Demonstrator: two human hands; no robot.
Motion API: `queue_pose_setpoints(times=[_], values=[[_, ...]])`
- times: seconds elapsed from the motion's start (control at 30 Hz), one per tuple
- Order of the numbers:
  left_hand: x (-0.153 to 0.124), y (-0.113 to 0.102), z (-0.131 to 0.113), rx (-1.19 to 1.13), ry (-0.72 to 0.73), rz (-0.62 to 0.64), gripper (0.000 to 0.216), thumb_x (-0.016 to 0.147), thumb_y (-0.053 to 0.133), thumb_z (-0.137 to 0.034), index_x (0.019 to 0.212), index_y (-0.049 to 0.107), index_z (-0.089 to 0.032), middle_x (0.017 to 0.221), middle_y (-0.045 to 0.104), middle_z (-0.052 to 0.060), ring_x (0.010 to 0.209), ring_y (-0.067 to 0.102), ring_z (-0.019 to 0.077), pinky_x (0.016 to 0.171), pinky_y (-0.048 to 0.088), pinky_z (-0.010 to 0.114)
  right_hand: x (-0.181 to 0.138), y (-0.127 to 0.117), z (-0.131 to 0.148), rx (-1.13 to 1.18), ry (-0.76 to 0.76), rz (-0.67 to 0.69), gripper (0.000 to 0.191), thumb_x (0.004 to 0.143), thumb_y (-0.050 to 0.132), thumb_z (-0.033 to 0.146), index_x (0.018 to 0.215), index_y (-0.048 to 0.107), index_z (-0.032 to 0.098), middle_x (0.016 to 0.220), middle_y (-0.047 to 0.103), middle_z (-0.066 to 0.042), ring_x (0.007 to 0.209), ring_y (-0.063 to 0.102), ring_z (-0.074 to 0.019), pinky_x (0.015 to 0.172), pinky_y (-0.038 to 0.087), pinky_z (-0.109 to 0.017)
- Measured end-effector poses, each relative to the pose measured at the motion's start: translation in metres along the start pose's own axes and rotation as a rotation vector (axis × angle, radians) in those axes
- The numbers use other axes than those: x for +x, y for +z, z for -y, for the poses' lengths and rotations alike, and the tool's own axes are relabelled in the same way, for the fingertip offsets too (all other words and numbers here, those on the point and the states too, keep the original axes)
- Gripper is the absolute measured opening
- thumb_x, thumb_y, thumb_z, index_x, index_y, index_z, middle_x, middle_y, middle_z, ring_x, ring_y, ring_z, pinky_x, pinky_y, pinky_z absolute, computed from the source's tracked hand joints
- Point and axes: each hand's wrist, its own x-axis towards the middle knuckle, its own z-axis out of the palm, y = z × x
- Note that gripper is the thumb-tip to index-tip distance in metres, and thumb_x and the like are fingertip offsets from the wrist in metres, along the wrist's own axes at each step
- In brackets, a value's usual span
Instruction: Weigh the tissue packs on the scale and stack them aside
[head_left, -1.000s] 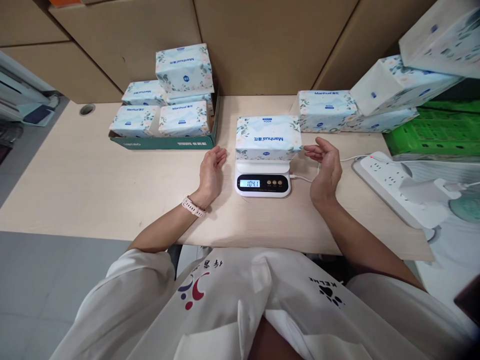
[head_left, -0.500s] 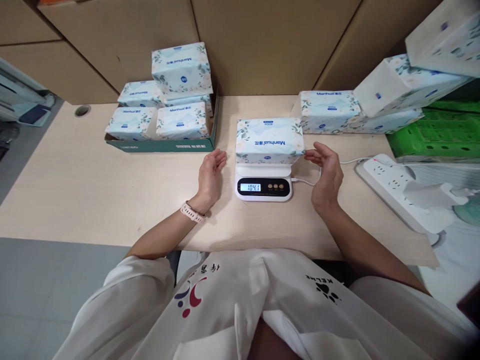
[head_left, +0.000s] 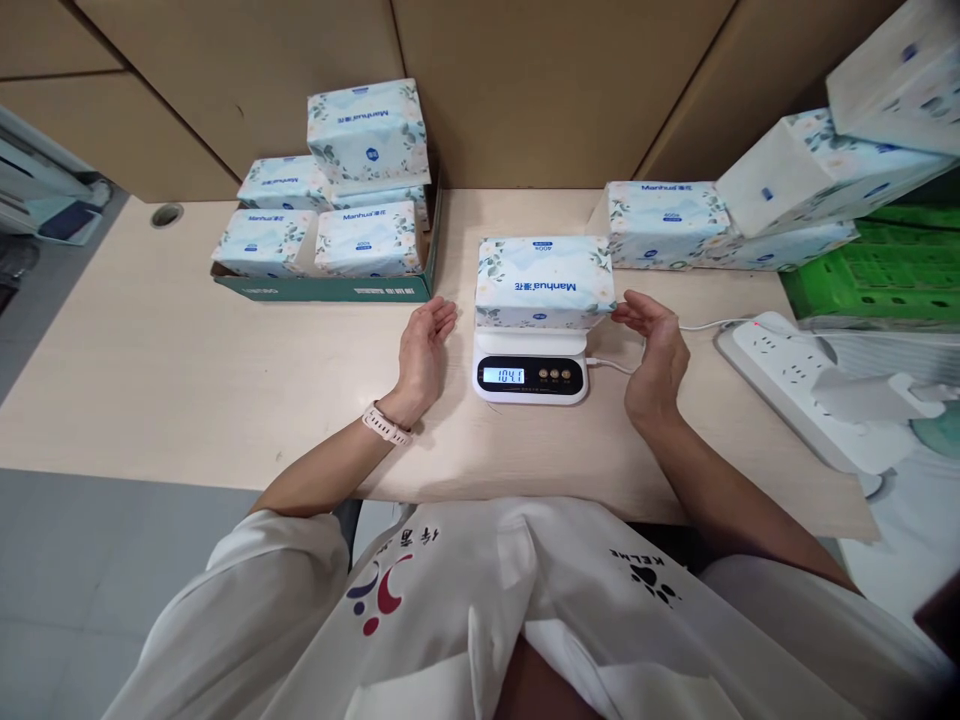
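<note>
On the table [head_left: 150, 380], far left, stood a green box [head_left: 322, 289] piled with packs [head_left: 366, 240]. Left hand [head_left: 422, 350] lay unclenched, apart from the scale [head_left: 532, 376]. One pack [head_left: 546, 285] sat atop it, display lit: 104.1. Right hand [head_left: 655, 355] loosely unclenched, fingertips at the pack's edge; couldn't tell if touching. Rightward stood a stack [head_left: 825, 170], power strip [head_left: 806, 395], green crate [head_left: 877, 275].

On the table [head_left: 300, 400], around the scale [head_left: 531, 345] as dial centre, with a tissue pack [head_left: 544, 283] on top: left hand [head_left: 421, 352] at nine o'clock, right hand [head_left: 658, 358] at three, power strip [head_left: 862, 440] farther out at three. At ten, a carton [head_left: 315, 290] holds loose packs [head_left: 367, 238]; at two, piled packs [head_left: 671, 222] sit beside a crate [head_left: 877, 285].
</note>
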Motion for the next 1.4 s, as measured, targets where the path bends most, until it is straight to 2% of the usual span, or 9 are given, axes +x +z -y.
queue_pose_setpoints(times=[0.43,0.6,0.7,0.83,0.93,1.03,1.13,1.3,1.4], values=[[-0.003,0.004,-0.004,-0.006,-0.012,-0.018,0.023,0.103,0.059,-0.036,0.11,0.07,-0.018,0.121,0.078,0.014,0.124,0.072,0.0233,0.126,0.046,0.043,-0.004,-0.003,0.012,-0.081,0.057,0.086,0.077,0.106,0.028,0.078,0.129,0.079,0.025,0.132,0.079,-0.01,0.13,0.072,-0.028,0.121,0.052,-0.054],[-0.002,0.002,-0.001,0.019,-0.013,-0.002,0.029,0.102,0.059,-0.042,0.112,0.072,-0.018,0.127,0.077,0.015,0.13,0.071,0.0257,0.128,0.044,0.046,-0.002,-0.006,0.007,-0.123,0.059,0.138,0.077,0.106,0.026,0.078,0.139,0.074,0.028,0.144,0.074,-0.009,0.145,0.061,-0.0303,0.129,0.04,-0.06],[-0.005,0.002,0.0,0.092,0.06,0.055,0.039,0.104,0.059,-0.053,0.123,0.073,-0.022,0.146,0.071,0.013,0.146,0.062,0.0281,0.135,0.035,0.048,-0.001,-0.007,0.001,-0.149,0.044,0.161,0.078,0.104,0.029,0.081,0.146,0.069,0.03,0.153,0.069,-0.009,0.153,0.054,-0.0321,0.134,0.032,-0.064],[-0.01,0.016,-0.011,0.206,0.199,0.25,0.05,0.102,0.064,-0.062,0.139,0.07,-0.028,0.17,0.054,0.006,0.168,0.036,0.0269,0.143,0.016,0.042,0.003,0.005,-0.005,-0.173,0.016,0.251,0.073,0.103,0.034,0.08,0.153,0.063,0.036,0.16,0.065,-0.008,0.156,0.051,-0.034,0.135,0.025,-0.07],[-0.009,0.032,-0.028,0.174,0.197,0.345,0.052,0.101,0.069,-0.061,0.144,0.068,-0.031,0.176,0.045,0.002,0.173,0.026,0.0261,0.144,0.015,0.04,0.012,0.023,0.002,-0.138,0.004,0.316,0.072,0.102,0.044,0.077,0.161,0.055,0.037,0.163,0.062,-0.007,0.159,0.047,-0.0352,0.135,0.027,-0.071],[0.0,0.041,-0.055,0.152,0.304,0.343,0.054,0.1,0.07,-0.063,0.146,0.065,-0.036,0.178,0.041,-0.005,0.174,0.022,0.0238,0.144,0.016,0.039,0.028,0.049,0.028,-0.077,-0.029,0.339,0.079,0.101,0.049,0.076,0.168,0.044,0.035,0.169,0.055,-0.008,0.164,0.041,-0.0358,0.137,0.026,-0.069],[0.024,0.036,-0.095,0.078,0.475,0.236,0.047,0.102,0.069,-0.055,0.144,0.065,-0.035,0.172,0.052,-0.005,0.169,0.034,0.0239,0.14,0.029,0.037,0.05,0.092,0.071,-0.003,-0.185,0.421,0.09,0.101,0.048,0.077,0.176,0.025,0.034,0.18,0.039,-0.007,0.169,0.033,-0.0344,0.14,0.024,-0.064],[0.09,-0.001,-0.18,-0.065,0.581,-0.199,0.037,0.112,0.039,-0.026,0.141,0.062,-0.02,0.153,0.068,0.001,0.155,0.052,0.0192,0.129,0.042,0.031,0.083,0.212,0.138,0.035,-0.407,0.664,0.095,0.1,0.045,0.079,0.176,0.019,0.029,0.186,0.023,-0.004,0.174,0.018,-0.0353,0.143,0.016,-0.061],[0.111,-0.023,-0.22,-0.015,0.571,-0.258,0.039,0.116,0.035,-0.032,0.14,0.061,-0.018,0.144,0.073,0.001,0.159,0.045,0.02,0.133,0.036,0.037,0.096,0.291,0.162,0.054,-0.373,0.789,0.104,0.097,0.044,0.082,0.177,0.015,0.021,0.188,0.016,-0.007,0.176,0.013,-0.0324,0.144,0.011,-0.057]])
